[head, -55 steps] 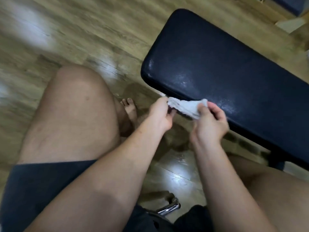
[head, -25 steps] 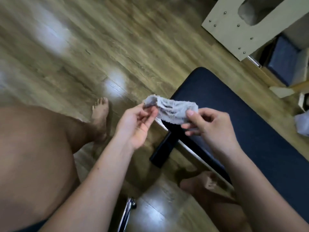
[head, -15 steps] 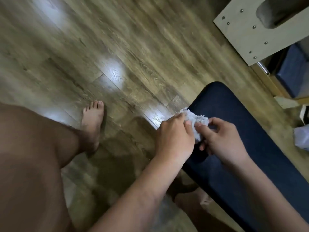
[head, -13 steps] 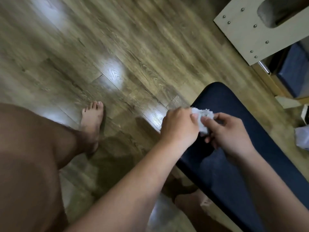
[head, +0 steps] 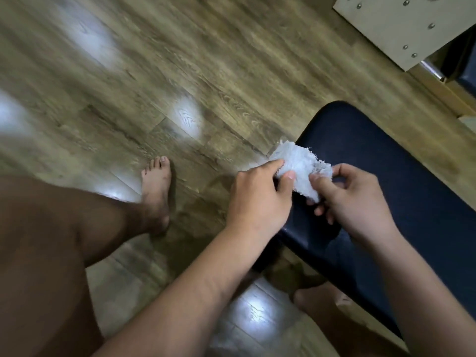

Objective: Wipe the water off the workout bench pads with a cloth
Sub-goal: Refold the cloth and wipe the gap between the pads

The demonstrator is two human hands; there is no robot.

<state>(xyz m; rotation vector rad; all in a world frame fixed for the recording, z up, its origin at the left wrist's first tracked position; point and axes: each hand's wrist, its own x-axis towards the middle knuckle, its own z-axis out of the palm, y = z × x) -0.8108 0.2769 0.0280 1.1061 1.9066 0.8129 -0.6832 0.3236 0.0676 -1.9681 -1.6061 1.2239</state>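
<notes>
A small white frayed cloth is bunched between both my hands, just above the near-left end of the dark blue bench pad. My left hand pinches the cloth's left part between thumb and fingers. My right hand pinches its right part, with the lower fingers curled under it. The pad runs from the middle right of the view down to the lower right corner. Any water on the pad is too faint to make out.
Wooden plank floor with bright light reflections fills the left and top. My bare left leg and foot stand at the left, my right foot below the pad. A pale board with screws sits at the top right.
The cloth, stretched out between my hands a second ago, is now folded into a small wad. Both hands have drawn close together over the pad's end.
</notes>
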